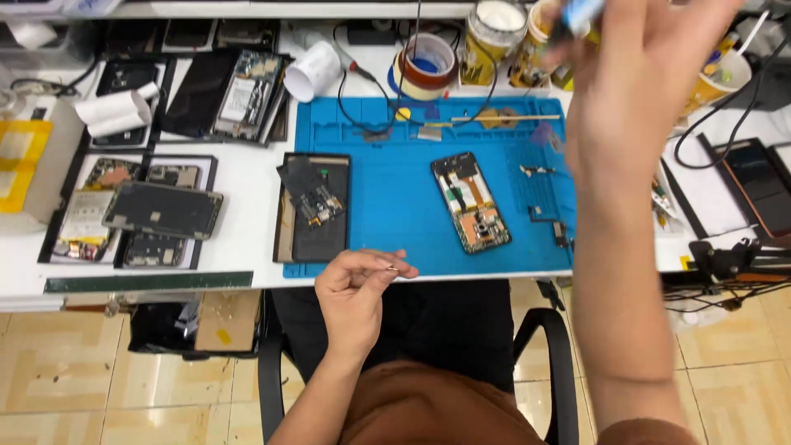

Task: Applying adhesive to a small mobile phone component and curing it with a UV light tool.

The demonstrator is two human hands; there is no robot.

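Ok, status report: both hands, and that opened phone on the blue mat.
Left hand pinching a small metal part at the mat's near edge. Right hand raised, blurred, gripping a blue tool. Opened phone flat on blue mat, untouched.
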